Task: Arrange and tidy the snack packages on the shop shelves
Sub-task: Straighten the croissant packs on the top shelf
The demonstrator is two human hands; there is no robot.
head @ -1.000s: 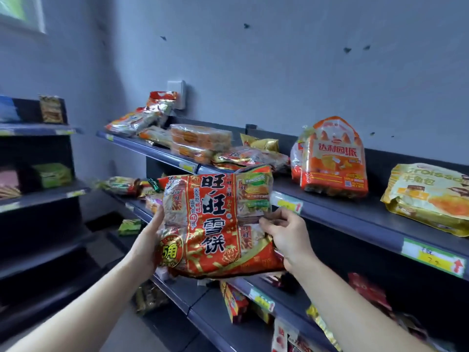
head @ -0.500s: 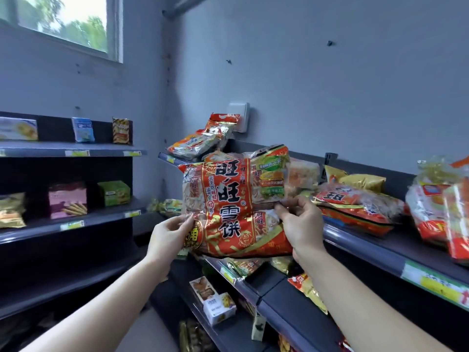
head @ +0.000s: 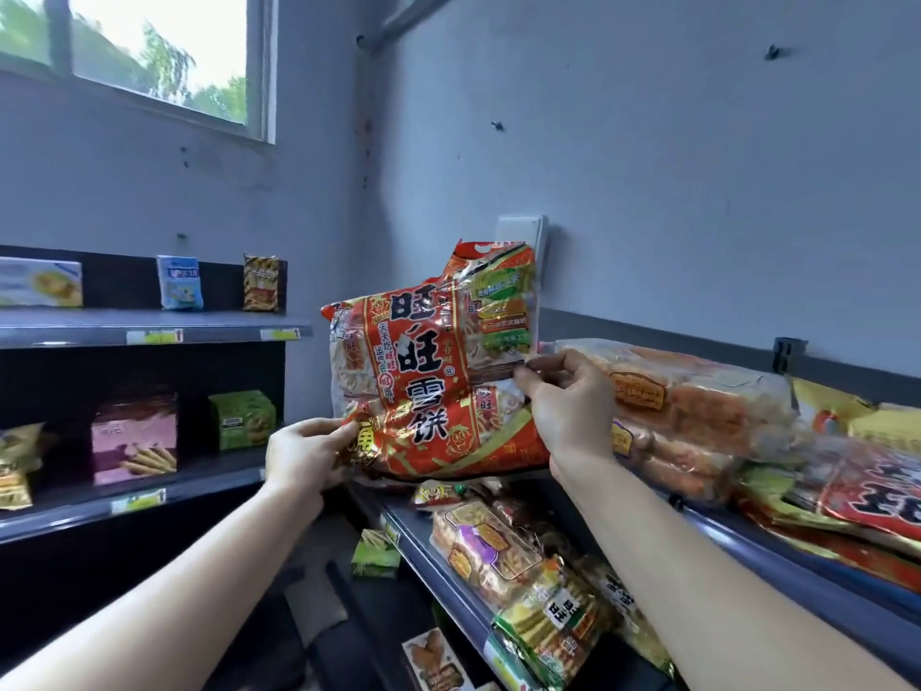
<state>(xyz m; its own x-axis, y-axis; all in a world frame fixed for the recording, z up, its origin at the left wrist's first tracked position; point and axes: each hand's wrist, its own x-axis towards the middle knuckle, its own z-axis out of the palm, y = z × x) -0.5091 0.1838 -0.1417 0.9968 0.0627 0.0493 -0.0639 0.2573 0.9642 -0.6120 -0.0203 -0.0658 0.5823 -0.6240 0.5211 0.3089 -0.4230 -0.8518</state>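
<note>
The left hand (head: pixel 304 456) is gripping the lower corner and the right hand (head: pixel 568 411) pinching the side of a large red plastic snack bag (head: pixel 428 386). They are holding it upright at the grey metal shelf (head: pixel 797 576)'s end, likely to face its label outward.

Upper right shelf (head: pixel 777 553) bearing clear-wrapped cake packs (head: pixel 697 396) and red bags (head: pixel 872 496), lower right shelf (head: pixel 441 586) with cracker packs (head: pixel 498 541), left shelf (head: pixel 199 478) with pink box (head: pixel 134 441), green box (head: pixel 242 421)

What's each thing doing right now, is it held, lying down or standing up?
red snack bag, held upright by both hands.
left hand, grips the bag's bottom corner.
right hand, pinches the bag's right edge.
clear bread packs, lying flat, stacked.
pink box, standing upright.
</note>
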